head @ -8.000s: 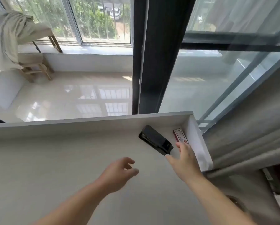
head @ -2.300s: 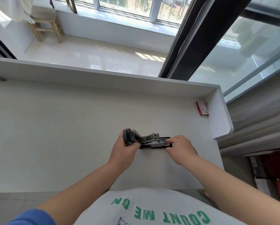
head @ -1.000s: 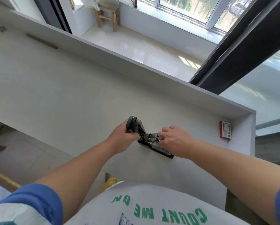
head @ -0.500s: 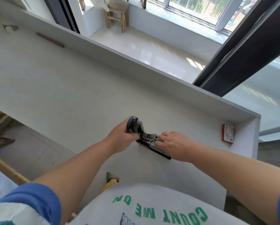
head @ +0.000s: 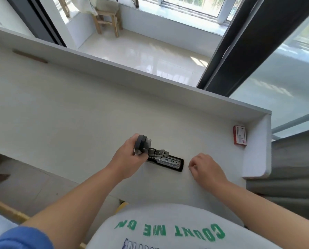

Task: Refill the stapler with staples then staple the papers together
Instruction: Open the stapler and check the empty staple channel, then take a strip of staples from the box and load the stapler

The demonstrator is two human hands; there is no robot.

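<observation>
Left hand (head: 130, 157) grips the rigid, hinged-open stapler (head: 160, 158) by its cap; right hand (head: 206, 168), at three o'clock, pinches something tiny

- Stapler (head: 160, 158): black base, dark grey raised top, bare silver metal in the opened channel.
- Staple box (head: 239, 135), far right on the desk: red, with a white panel on its face.
- Desk (head: 60, 112): plain off-white top, with a white raised back edge and right side wall.
- Shirt (head: 168, 229), near edge: light grey with green block lettering; some blue print below it, too cut off to read.
- Sleeve (head: 20, 239), near left: blue.
- Stool (head: 107, 20), far beyond the desk: pale natural wood, with cream cloth draped over it.
- Floor tiles (head: 141, 53) beyond the desk: glossy white.
- Door frame (head: 254, 44), far right: dark grey to black.
- Curtain (head: 293, 169), right: grey.
</observation>
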